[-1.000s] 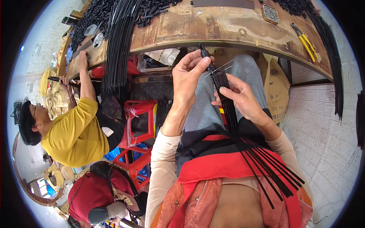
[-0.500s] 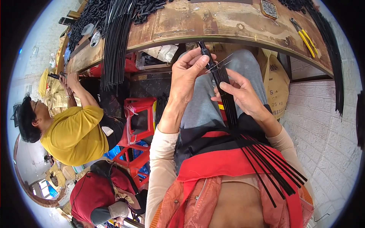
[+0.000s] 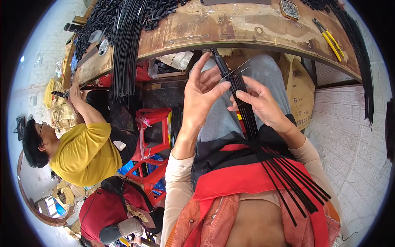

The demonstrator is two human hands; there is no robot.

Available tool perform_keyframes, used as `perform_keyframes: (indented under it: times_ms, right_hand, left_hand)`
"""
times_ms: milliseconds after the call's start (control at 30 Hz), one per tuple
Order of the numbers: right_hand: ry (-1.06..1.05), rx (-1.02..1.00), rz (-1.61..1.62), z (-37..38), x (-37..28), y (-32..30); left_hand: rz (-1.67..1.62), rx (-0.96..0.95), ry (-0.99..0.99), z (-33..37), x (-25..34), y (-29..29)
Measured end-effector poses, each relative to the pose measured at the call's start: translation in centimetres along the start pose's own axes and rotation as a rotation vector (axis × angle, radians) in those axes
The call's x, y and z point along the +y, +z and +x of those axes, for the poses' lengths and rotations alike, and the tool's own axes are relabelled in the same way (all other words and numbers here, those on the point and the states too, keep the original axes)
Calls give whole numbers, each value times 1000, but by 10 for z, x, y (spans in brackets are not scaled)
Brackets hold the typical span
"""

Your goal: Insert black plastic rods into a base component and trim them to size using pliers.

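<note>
Held upright in front of my lap is a bundle of thin black rods [image 3: 246, 111], like umbrella ribs, set around a black tubular fitting [image 3: 221, 62]. Two thin wire ends [image 3: 242, 66] stick out to the right where rods and fitting meet. My right hand [image 3: 263, 101] pinches the bundle just below that joint, thumb in front. Left of the fitting, my left hand [image 3: 200, 92] has its fingers spread, its thumb tip against the joint or very near it. The rods' lower ends [image 3: 294, 181] fan out over my red apron [image 3: 230, 179].
On the wooden bench [image 3: 214, 26] lie black tubular parts [image 3: 98, 24], yellow-handled pliers [image 3: 329, 40] and a tray of small metal pieces [image 3: 289, 9]. Long black rods [image 3: 125, 53] hang over its edge. A person in yellow [image 3: 82, 152] works at left, near red stools [image 3: 154, 136].
My left hand has let go of the fitting's upper part; its fingers have spread and its thumb has moved down. The fitting has shifted slightly down. My right hand keeps its grip.
</note>
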State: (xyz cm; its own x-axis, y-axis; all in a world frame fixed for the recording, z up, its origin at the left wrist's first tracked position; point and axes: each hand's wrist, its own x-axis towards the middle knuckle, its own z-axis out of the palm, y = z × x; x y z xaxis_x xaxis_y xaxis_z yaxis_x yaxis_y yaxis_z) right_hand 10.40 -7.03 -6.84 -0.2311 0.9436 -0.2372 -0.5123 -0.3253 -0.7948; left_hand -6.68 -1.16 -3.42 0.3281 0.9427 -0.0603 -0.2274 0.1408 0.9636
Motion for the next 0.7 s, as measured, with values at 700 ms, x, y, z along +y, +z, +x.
perform_keyframes:
  times_ms: [700]
  right_hand:
    - [45, -206, 155, 7, 7, -11]
  left_hand:
    - [-453, -203, -188, 19, -23, -20]
